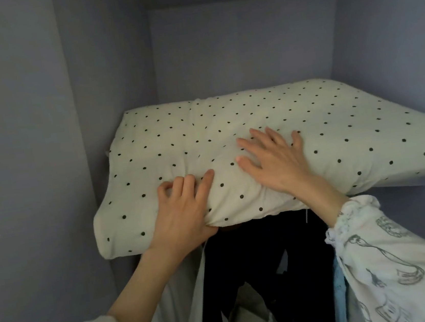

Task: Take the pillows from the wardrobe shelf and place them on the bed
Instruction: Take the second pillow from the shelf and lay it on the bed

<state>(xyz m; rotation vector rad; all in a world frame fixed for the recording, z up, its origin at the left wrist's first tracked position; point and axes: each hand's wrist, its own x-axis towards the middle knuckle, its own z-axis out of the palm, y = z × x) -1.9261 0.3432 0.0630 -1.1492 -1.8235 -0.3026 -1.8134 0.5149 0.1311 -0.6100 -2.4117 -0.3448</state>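
A cream pillow (pixel 268 127) with small black dots lies on the upper wardrobe shelf and hangs over its front edge. My left hand (pixel 183 212) grips the pillow's front left edge, fingers curled on top and thumb underneath. My right hand (pixel 272 158) rests flat on the pillow's top with the fingers spread. Whether another pillow lies underneath is hidden. The bed is out of sight.
Pale lilac wardrobe walls (pixel 28 130) close in on the left, back and right. Below the shelf hang dark clothes (pixel 260 275), a white garment (pixel 185 298) and a blue one (pixel 338 292). The shelf edge (pixel 406 182) shows at the right.
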